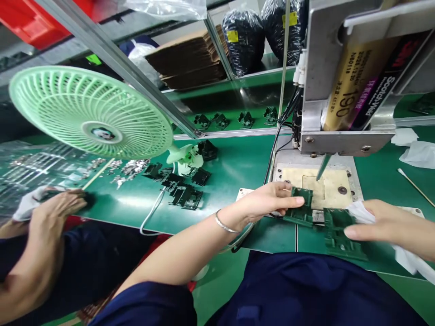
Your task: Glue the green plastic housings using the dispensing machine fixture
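Green moulded parts sit right of centre in the lower half of the frame, one at each of our hands. Beneath them our green worktop stretches across the frame. We see a metal dispenser filling the upper right and a light green fan at the upper left. Our left forearm slants up from bottom centre; the left hand points rightward, palm turned in, thumb laid flat across its part and fingers behind, so we hold that one. From the right edge our right hand reaches leftward, fingers curled on a white tissue, thumb stretched over the other part; whether it grips that part too, we cannot tell. Smaller still, a nozzle slants down above both, and a swab lies far right.
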Motion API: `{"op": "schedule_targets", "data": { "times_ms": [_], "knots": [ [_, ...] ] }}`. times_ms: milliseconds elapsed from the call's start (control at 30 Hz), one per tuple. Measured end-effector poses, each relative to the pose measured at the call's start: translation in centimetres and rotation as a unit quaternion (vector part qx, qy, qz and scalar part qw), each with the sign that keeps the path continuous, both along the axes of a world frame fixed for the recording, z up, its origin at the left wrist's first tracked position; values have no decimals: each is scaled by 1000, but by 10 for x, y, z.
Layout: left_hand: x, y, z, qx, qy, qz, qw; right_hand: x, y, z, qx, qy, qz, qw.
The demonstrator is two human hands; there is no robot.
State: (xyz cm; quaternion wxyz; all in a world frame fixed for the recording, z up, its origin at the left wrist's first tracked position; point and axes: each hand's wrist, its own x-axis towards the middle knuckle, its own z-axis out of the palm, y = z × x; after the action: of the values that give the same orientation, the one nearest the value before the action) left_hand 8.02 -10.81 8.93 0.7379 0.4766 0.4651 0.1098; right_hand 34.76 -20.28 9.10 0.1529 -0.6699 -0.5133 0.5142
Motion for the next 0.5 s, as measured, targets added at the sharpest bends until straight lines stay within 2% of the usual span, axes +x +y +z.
{"op": "schedule_targets", "data": {
  "times_ms": [133,200,267,367,433,500],
  "knots": [
    [21,10,-16,90,-42,-20,995,28,-52,-19,12,-113,-24,993],
    [27,14,-23,151,-48,-41,987,34,-76,-30,74,-146,-101,981],
    [32,18,-30,214,-40,-62,974,34,-96,-39,114,-140,-181,967],
    [38,21,-39,311,-2,-80,947,28,-112,-51,115,-90,-241,959],
    [40,21,-42,354,36,-104,929,24,-113,-57,127,-64,-231,963],
    [38,18,-40,391,71,-129,909,20,-107,-60,155,-58,-179,970]
  ]
}}
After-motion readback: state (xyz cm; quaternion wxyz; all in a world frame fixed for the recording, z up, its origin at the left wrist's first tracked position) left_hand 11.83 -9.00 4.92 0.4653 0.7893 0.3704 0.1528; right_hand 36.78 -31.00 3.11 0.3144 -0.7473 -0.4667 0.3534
